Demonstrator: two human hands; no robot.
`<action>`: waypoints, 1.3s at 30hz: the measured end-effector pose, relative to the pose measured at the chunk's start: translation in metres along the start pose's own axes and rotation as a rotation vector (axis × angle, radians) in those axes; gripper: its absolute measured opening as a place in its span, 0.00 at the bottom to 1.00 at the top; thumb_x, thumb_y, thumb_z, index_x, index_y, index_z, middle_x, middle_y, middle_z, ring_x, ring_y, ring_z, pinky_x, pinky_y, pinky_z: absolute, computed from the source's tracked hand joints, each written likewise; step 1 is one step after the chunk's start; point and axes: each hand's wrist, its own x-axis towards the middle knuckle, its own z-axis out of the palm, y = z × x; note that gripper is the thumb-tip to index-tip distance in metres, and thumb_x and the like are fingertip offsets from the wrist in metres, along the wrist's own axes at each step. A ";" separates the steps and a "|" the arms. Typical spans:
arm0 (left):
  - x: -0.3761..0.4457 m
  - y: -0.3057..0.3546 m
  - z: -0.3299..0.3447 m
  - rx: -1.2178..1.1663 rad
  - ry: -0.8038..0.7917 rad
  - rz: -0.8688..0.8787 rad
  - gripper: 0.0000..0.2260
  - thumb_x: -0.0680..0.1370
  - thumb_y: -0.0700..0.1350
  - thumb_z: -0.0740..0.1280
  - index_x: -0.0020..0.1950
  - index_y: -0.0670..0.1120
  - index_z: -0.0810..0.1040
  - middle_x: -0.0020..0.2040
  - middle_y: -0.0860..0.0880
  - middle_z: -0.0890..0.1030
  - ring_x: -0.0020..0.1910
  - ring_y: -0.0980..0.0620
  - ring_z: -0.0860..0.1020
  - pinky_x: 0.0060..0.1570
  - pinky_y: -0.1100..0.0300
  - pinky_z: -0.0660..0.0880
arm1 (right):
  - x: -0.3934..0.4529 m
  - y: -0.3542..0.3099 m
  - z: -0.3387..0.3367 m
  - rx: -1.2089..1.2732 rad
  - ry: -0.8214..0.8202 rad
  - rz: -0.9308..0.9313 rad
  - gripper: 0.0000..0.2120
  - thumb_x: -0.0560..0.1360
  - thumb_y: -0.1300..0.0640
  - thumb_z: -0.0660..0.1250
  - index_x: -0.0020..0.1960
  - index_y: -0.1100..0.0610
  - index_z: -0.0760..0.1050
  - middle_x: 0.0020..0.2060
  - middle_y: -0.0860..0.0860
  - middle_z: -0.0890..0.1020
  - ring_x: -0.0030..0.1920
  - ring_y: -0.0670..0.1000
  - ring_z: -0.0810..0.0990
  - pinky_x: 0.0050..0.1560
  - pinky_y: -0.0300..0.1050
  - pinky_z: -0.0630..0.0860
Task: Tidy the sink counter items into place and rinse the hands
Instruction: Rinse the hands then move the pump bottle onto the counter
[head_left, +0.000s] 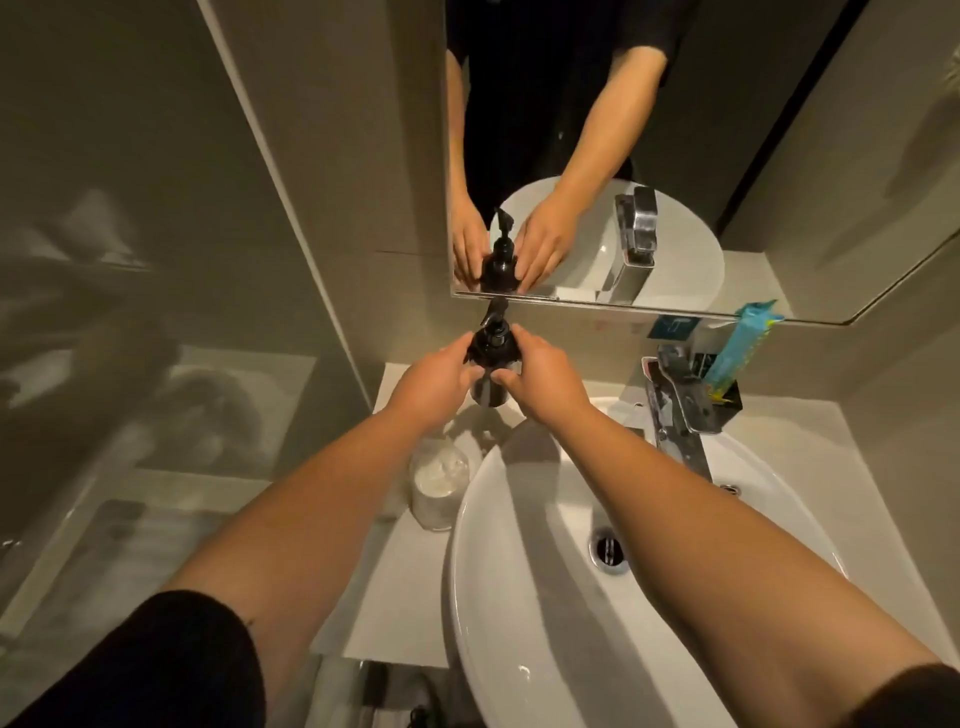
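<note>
Forearms span the basin (519, 597); left hand (431, 384) and right hand (540, 379) clasp the black pump bottle (492, 348) at the counter's back edge under the mirror (727, 156), its lower body hidden.

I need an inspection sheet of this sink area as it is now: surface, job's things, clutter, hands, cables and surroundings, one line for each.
Surface: pale stone counter around a white oval ceramic basin; basin looks dry.
Job's things: black pump soap bottle upright at the back wall; clear lidded jar of white pads beside the basin.
Clutter: black holder with a turquoise packet behind the chrome tap.
Hands: left hand and right hand both grip the bottle.
Cables: nothing seen.
Surroundings: wall mirror, beige wall tiles.
</note>
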 end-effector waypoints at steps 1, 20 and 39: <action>0.006 -0.005 0.005 -0.001 -0.020 0.000 0.19 0.80 0.47 0.61 0.71 0.53 0.66 0.59 0.45 0.80 0.56 0.44 0.78 0.52 0.50 0.74 | 0.003 0.005 0.005 0.004 0.001 0.014 0.21 0.72 0.57 0.70 0.64 0.54 0.71 0.57 0.55 0.81 0.56 0.57 0.79 0.54 0.49 0.74; 0.061 -0.055 0.055 -0.007 -0.132 0.059 0.21 0.81 0.47 0.60 0.74 0.52 0.63 0.60 0.44 0.79 0.54 0.42 0.77 0.51 0.49 0.75 | 0.036 0.053 0.056 0.015 0.034 0.150 0.20 0.72 0.56 0.71 0.62 0.53 0.72 0.55 0.54 0.82 0.53 0.57 0.80 0.50 0.51 0.77; 0.062 -0.050 0.052 0.095 -0.143 0.056 0.24 0.82 0.48 0.59 0.76 0.47 0.58 0.69 0.42 0.72 0.61 0.41 0.75 0.56 0.49 0.74 | 0.032 0.053 0.055 0.077 0.061 0.182 0.30 0.72 0.56 0.71 0.71 0.55 0.65 0.63 0.54 0.78 0.61 0.56 0.77 0.59 0.50 0.75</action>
